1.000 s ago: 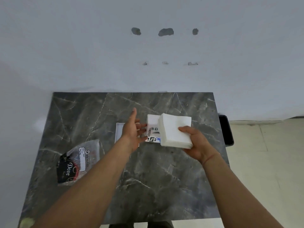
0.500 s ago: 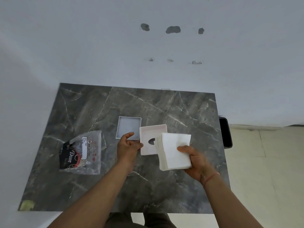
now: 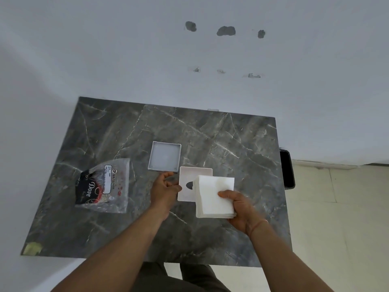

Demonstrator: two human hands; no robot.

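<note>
My right hand [image 3: 239, 207] grips a thick stack of white paper napkins [image 3: 214, 197] above the table, thumb on top. My left hand [image 3: 164, 189] pinches the left edge of a white square box [image 3: 187, 194] with a dark oval opening in its upper face; the stack hides the box's right part. A shallow grey square lid or tray [image 3: 164, 157] lies flat on the table just behind my left hand.
The dark marble table [image 3: 210, 140] stands against a white wall. A clear plastic "Dove" wrapper [image 3: 103, 185] lies at the left. A black object [image 3: 287, 168] sits past the table's right edge. Tiled floor is at the right.
The white box has been turned from its printed side to its face with the oval opening. My left hand went from open beside it to pinching its left edge. The napkin stack stays in my right hand.
</note>
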